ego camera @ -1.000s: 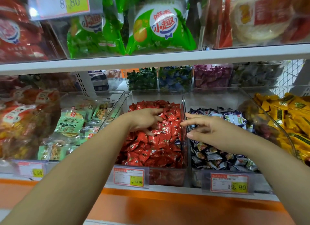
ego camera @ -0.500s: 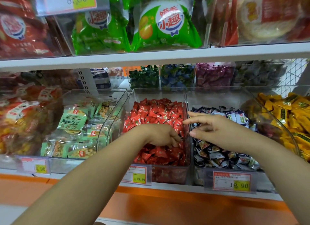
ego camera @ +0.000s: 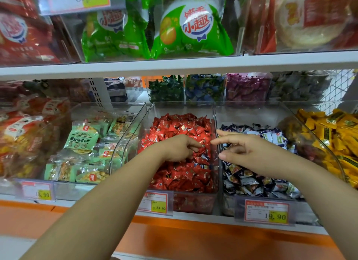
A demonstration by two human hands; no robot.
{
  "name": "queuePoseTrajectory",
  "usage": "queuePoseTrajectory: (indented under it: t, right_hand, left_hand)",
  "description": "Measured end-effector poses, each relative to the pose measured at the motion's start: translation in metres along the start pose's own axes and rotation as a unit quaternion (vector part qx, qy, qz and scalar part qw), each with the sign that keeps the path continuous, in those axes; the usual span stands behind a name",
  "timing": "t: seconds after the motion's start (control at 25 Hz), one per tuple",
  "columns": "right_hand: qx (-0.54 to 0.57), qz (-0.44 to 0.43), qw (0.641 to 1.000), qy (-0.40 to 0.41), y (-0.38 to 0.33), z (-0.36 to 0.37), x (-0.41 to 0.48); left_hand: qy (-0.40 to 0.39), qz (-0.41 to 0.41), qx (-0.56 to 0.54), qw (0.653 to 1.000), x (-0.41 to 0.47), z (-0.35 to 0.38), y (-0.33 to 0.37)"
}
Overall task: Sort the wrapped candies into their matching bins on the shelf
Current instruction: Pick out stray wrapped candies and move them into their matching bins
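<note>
The left hand (ego camera: 179,149) is in the red candy bin (ego camera: 182,107), near its right wall, with fingers curled down into the red candies (ego camera: 180,128); I cannot tell if it holds one. The right hand (ego camera: 249,153) hovers over the blue-white candies (ego camera: 251,180) at the left edge of the next bin, fingers loosely spread and holding nothing.

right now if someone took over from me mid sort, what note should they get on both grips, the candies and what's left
Left grip: down in the red candy bin, fingers curled into the pile; whether it pinches a piece is hidden.
Right grip: relaxed, holds nothing, over the divider by the blue-white candy bin.
Strays: a few blue-white candies lie among the red candies, beside the left grip.
Done: cannot tell.
Left: move those strays into the blue-white candy bin.
</note>
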State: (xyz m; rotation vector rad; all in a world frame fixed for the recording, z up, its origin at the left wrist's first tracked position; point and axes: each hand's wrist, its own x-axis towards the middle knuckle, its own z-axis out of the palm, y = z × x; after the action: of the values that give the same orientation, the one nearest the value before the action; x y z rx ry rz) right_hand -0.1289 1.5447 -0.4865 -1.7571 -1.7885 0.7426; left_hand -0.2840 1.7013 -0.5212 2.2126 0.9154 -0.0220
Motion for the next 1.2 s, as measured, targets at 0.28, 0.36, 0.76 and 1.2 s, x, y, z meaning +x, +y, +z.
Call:
queuePoseTrajectory:
  t: [0.28,0.36,0.76,1.2]
  right_hand:
    - [-0.007,0.003,1.0,0.001,-0.002,0.0,0.001]
    - [-0.003,0.005,1.0,0.0,-0.003,0.0,0.001]
    - [0.021,0.001,0.999,0.043,-0.001,-0.006,-0.006]
    - [0.038,0.004,0.963,0.267,0.007,-0.014,-0.01]
  left_hand:
    - [-0.032,0.025,0.124,0.991,0.002,0.01,0.01]
    - [-0.019,0.02,0.111,0.993,0.006,0.014,0.011]
    - [0.121,0.053,0.022,0.991,-0.024,0.0,0.02]
    - [0.2,0.162,-0.038,0.966,-0.034,0.009,0.079]
